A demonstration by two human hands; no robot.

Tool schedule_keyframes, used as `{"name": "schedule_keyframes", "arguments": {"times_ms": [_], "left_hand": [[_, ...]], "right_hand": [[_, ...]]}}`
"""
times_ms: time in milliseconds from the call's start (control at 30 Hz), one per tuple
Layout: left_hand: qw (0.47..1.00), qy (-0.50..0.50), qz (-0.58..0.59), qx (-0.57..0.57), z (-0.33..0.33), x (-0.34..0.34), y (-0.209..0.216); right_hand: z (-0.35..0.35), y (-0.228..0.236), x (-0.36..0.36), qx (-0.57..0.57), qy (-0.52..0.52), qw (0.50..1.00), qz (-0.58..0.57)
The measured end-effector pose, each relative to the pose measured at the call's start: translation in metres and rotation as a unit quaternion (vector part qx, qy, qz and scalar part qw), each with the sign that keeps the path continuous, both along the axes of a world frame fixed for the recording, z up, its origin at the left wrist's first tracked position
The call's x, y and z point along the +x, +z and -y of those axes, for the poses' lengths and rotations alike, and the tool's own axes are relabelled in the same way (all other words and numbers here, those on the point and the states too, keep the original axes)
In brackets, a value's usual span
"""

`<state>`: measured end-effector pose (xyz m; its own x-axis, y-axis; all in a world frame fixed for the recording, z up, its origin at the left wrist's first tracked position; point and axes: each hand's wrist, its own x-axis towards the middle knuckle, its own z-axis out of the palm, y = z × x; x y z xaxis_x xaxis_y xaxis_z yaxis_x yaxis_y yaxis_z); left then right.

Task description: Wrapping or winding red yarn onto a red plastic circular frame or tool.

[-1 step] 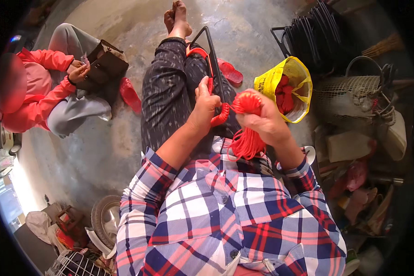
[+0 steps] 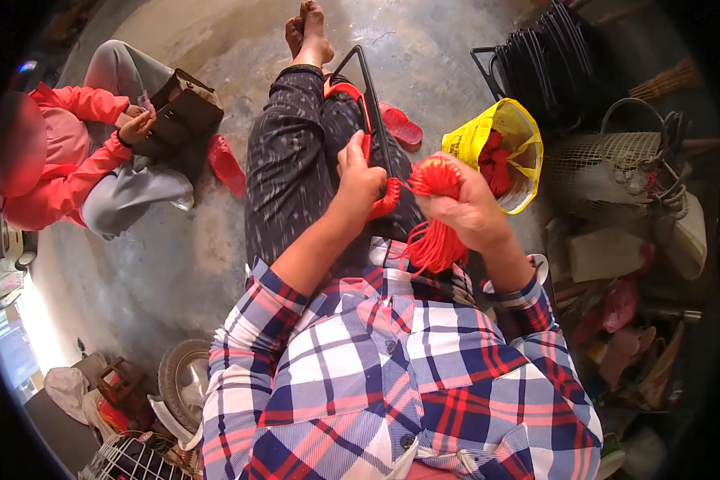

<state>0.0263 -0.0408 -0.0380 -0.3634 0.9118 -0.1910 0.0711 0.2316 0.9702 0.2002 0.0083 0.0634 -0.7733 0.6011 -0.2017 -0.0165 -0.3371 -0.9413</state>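
A black metal frame [image 2: 368,76] rests along my lap, and red cord [image 2: 386,200] is wound closely around part of it. My left hand [image 2: 358,178] is closed around the cord-wrapped part of the frame, its thumb and fingers pinched near the upper end. To the right, my right hand [image 2: 470,206] grips a thick hank of red cord [image 2: 436,178], whose loose loops hang below the fist. A strand seems to run between the hank and the wound part. Behind my left hand the frame is partly hidden.
A yellow bag [image 2: 476,140] holding more red cord stands right of my lap. Black metal frames [image 2: 540,64] are stacked behind it. Red slippers [image 2: 400,126] lie on the floor. At left sits a person in a red jacket [image 2: 72,160] beside a dark brown bag [image 2: 186,108].
My right hand and the cord hank have shifted slightly to the right. My left hand stays on the frame, with its wrist turned a little.
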Motion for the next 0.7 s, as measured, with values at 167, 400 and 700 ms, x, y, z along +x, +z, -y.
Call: {"name": "schedule_keyframes", "arguments": {"times_ms": [167, 400, 700], "left_hand": [[0.926, -0.137, -0.268, 0.229, 0.009, 0.008, 0.059], [0.99, -0.056, -0.037, 0.125, 0.006, 0.007, 0.07], [0.995, 0.033, 0.089, -0.038, -0.002, -0.049, 0.033]], "right_hand": [[-0.029, 0.055, 0.03, 0.248, -0.026, 0.967, 0.044], [-0.126, 0.097, 0.212, 0.15, -0.271, 0.908, -0.283], [-0.036, -0.013, 0.024, 0.487, -0.029, 0.856, 0.173]]}}
